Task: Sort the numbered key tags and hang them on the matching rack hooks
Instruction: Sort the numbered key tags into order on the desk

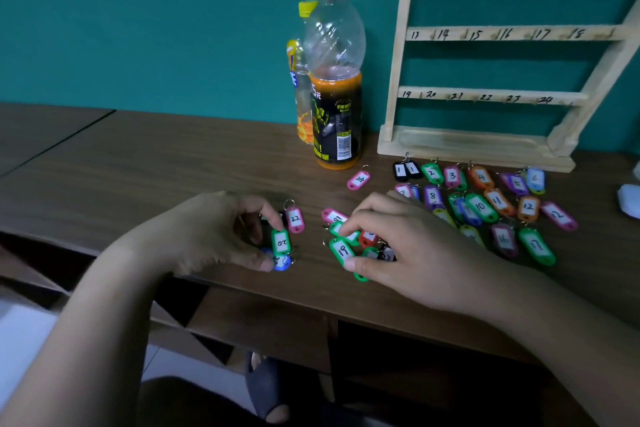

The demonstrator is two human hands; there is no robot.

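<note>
A wooden key rack (485,142) with numbered hooks leans against the teal wall at the back right; no tags hang on the hooks in view. Several coloured tags lie in numbered rows (485,198) on the desk in front of it. My left hand (214,232) pinches a green tag marked 20 (281,242) between thumb and forefinger, over a blue tag (282,263). A pink tag 22 (295,219) lies beside it. My right hand (408,246) has thumb and forefinger on a green tag 19 (341,251) in a small heap of tags. A pink tag 24 (359,180) lies apart.
Two drink bottles stand left of the rack: a tall one with orange liquid and a black cap (335,80), and a yellow-capped one (301,80) behind it. A white object (628,199) sits at the right edge. The brown desk (138,163) ends just below my hands.
</note>
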